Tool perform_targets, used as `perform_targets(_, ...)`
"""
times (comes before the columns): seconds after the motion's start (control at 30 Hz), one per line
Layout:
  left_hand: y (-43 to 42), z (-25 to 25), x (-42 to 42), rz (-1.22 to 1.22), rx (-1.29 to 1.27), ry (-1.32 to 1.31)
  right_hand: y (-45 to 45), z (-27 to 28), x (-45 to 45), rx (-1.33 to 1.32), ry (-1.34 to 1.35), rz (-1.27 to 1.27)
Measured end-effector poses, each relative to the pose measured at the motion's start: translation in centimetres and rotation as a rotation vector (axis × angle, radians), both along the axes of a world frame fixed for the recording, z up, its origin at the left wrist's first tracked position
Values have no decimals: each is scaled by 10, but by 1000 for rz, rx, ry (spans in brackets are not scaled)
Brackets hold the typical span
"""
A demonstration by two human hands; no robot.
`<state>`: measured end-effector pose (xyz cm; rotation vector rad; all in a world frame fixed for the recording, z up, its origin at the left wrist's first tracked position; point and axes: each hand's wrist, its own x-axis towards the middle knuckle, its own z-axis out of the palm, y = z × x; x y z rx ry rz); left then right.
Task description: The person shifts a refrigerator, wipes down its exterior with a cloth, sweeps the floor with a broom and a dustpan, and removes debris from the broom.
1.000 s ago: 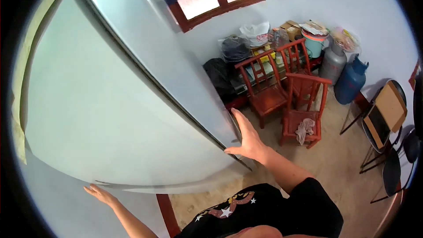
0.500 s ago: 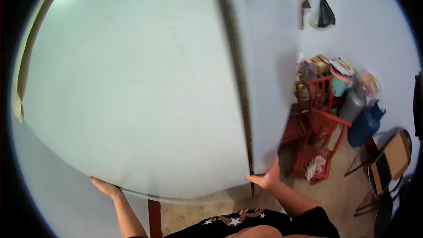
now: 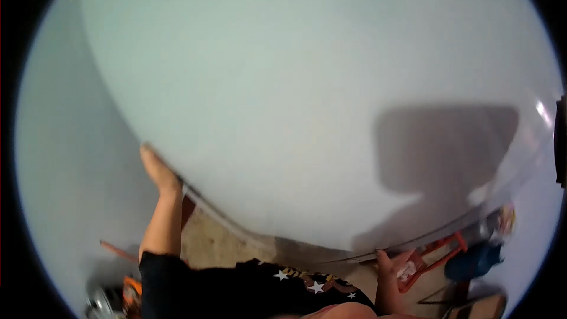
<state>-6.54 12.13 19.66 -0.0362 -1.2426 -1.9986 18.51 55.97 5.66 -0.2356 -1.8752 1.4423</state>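
Observation:
A large pale, smooth panel [image 3: 266, 94] fills most of the view, very close, with a dark head-shaped shadow on its right part. My left hand [image 3: 160, 171] is at the panel's lower left edge, fingers pointing up along it; what the fingers grip, if anything, is hidden. At the lower edge, right of centre, my right hand [image 3: 387, 263] touches the panel's rim, with its fingers partly hidden behind the panel and one finger showing on the near side.
Below the panel at the right are a red chair [image 3: 411, 280] with a pale cloth, a blue gas cylinder [image 3: 472, 261] and a chair [image 3: 481, 307] with a brown board. Tan floor [image 3: 215, 242] shows below. Orange and silvery items [image 3: 105, 302] stand at the lower left.
The panel has turned and now covers the window wall and most of the chairs. My left hand has moved up along its edge; my right hand is lower and further right.

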Motion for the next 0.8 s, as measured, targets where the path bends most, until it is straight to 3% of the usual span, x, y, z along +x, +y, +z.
perform_targets(0.07, -26, -29, -21, 91, -108, -15, 2, -13, -2, -177, -154, -254)
perform_targets(0.1, -16, -18, -11, 125, -132, -65, 3, -7, -1, -126, -224, -284)
perform_targets(0.2, -6, -7, -7, 127, -201, -80, -6, 11, 1, -135, -119, -168)
perform_targets(0.23, -6, -6, -8, 87, -250, -26, -17, 30, -8, -175, -388, -453)
perform_targets(0.43, -3, 15, -9, 101, -296, -61, -19, 25, 15, -79, -125, -336)
perform_targets(0.57, 6, 28, -14, 37, -259, -52, 1, -17, 42, -244, -275, -532)
perform_targets(0.73, 8, 49, -46, -29, -323, -38, -48, 50, 54, -51, -74, -352)
perform_targets(0.8, 19, 64, -55, -43, -351, -16, -61, 60, 53, -126, -94, -486)
